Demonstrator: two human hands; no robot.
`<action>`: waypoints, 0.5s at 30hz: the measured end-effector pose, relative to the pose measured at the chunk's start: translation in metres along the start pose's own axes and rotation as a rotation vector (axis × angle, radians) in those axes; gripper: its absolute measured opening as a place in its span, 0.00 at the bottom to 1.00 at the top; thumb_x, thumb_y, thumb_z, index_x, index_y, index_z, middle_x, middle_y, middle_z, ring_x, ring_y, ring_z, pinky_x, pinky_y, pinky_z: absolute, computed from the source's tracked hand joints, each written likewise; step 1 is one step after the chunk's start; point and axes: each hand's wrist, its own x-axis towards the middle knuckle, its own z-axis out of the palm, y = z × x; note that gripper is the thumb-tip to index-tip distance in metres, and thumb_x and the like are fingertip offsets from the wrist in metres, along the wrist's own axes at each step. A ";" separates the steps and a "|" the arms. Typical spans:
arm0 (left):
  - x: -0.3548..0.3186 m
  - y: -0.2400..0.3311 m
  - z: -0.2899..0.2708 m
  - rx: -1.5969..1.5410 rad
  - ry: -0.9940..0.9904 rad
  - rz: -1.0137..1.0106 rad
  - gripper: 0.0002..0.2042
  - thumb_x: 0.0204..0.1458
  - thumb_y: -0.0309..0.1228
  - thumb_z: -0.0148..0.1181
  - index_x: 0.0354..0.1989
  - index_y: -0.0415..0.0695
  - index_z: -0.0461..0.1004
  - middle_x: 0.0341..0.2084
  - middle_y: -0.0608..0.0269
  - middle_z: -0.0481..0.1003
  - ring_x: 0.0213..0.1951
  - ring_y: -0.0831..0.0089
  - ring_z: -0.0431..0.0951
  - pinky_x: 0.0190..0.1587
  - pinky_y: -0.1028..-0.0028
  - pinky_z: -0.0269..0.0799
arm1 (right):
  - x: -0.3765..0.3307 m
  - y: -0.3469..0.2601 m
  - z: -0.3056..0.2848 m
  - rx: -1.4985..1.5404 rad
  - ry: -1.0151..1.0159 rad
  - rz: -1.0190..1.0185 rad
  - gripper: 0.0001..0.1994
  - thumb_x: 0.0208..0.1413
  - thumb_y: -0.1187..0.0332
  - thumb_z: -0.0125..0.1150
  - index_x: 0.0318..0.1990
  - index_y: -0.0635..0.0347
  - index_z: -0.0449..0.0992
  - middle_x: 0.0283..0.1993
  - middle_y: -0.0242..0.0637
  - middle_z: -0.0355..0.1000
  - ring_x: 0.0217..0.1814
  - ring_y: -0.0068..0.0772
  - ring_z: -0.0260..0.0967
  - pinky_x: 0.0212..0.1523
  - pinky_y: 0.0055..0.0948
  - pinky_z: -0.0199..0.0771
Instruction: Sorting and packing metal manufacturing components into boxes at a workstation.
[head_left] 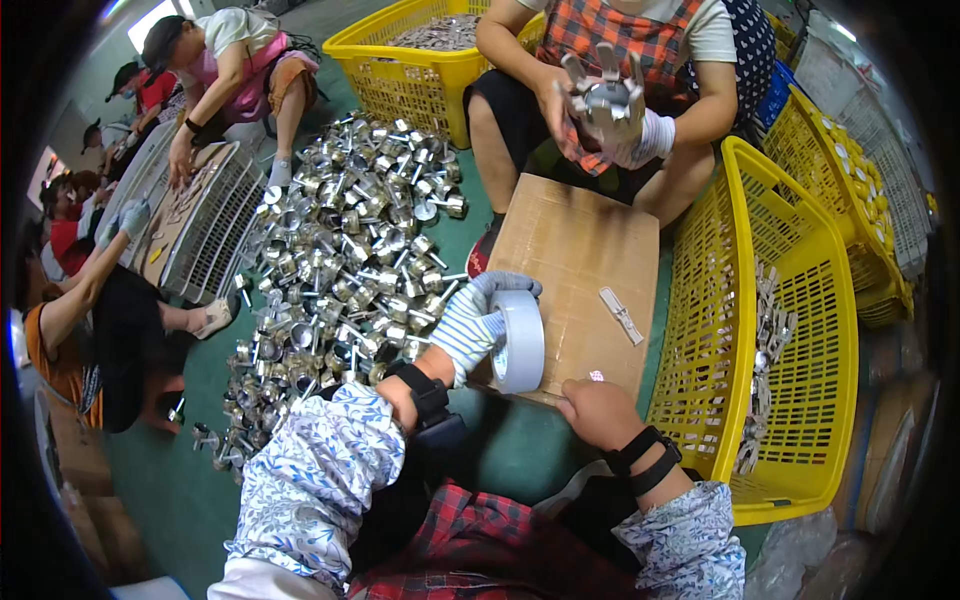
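1. Left hand (478, 322), in a striped glove, is wrapped tight round a grey tape roll (519, 341). Roll stands on its edge at the near end of the cardboard box (575, 250).
2. Right hand (600, 412) is bare. It sits on the near edge of the box w/ fingers curled. Can't tell if it pinches the tape end or holds nothing.
3. Both hands are close but not touching. Roll is between them, more to the left.
4. On the box top lies one small flat metal piece (621, 315), just beyond my right hand.
5. Left of the box there's a big pile of shiny metal parts (350, 250) on the green floor (190, 490). Lots left there, I think.
6. Right of the box is a yellow basket (790, 340). Only a few metal pieces lie in it, so it looks like work is at an early stage, w/ most parts not sorted yet.
7. Across from me a person sits & holds a round metal part w/ prongs (606, 100) in both hands. One of their hands has a white glove.
8. Behind them is another yellow basket (405, 60) w/ grey metal bits in it.
9. Far left, other people bend over a white wire rack (205, 220).
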 end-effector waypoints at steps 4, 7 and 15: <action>-0.001 -0.007 0.000 0.185 -0.004 -0.008 0.20 0.41 0.24 0.63 0.45 0.44 0.67 0.44 0.57 0.71 0.46 0.69 0.71 0.49 0.69 0.68 | -0.004 -0.003 -0.003 -0.032 -0.025 0.013 0.12 0.50 0.59 0.53 0.27 0.60 0.72 0.26 0.47 0.72 0.29 0.50 0.70 0.31 0.44 0.69; 0.002 -0.012 0.001 0.183 -0.130 0.143 0.24 0.42 0.36 0.63 0.47 0.40 0.65 0.44 0.56 0.71 0.48 0.68 0.70 0.53 0.69 0.64 | -0.006 -0.003 0.000 -0.039 -0.040 0.026 0.09 0.47 0.63 0.57 0.27 0.60 0.71 0.27 0.45 0.71 0.31 0.49 0.70 0.33 0.43 0.69; 0.006 -0.007 0.011 0.261 -0.022 0.088 0.18 0.43 0.22 0.51 0.47 0.37 0.65 0.42 0.57 0.72 0.46 0.74 0.71 0.52 0.74 0.64 | -0.005 -0.009 -0.004 -0.025 -0.012 0.025 0.08 0.47 0.66 0.57 0.25 0.61 0.68 0.25 0.48 0.69 0.29 0.53 0.67 0.30 0.46 0.66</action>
